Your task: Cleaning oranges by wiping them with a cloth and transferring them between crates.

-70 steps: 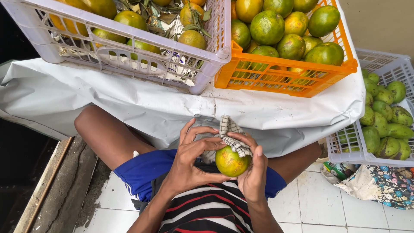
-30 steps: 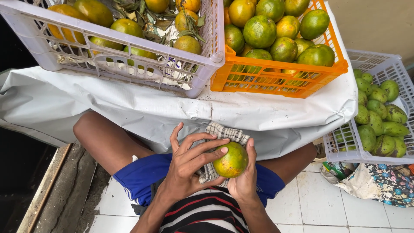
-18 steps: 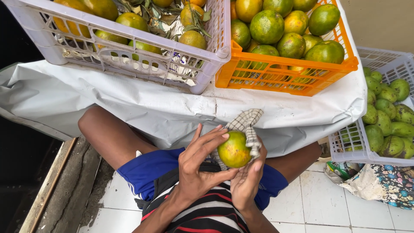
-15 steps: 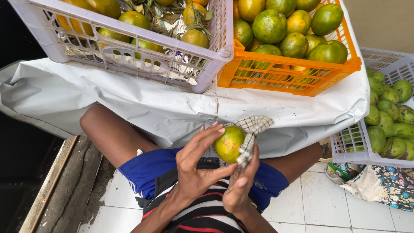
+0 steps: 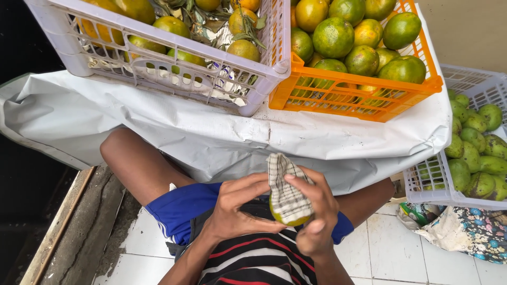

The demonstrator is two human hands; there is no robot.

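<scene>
My left hand cups a green-yellow citrus fruit from the left, over my lap. A checked cloth lies over the top of the fruit and hides most of it. My right hand presses that cloth onto the fruit, fingers curled over it. Only a thin rim of the fruit shows below the cloth.
A white crate of citrus with leaves and an orange crate of green-orange citrus stand on a white sheet ahead. At the right, a white crate holds green mangoes above a flowered bag. White floor tiles lie below.
The cloth, held beside the fruit a moment ago, has come over its top under my right hand. Both hands and the fruit have dropped a little toward my lap.
</scene>
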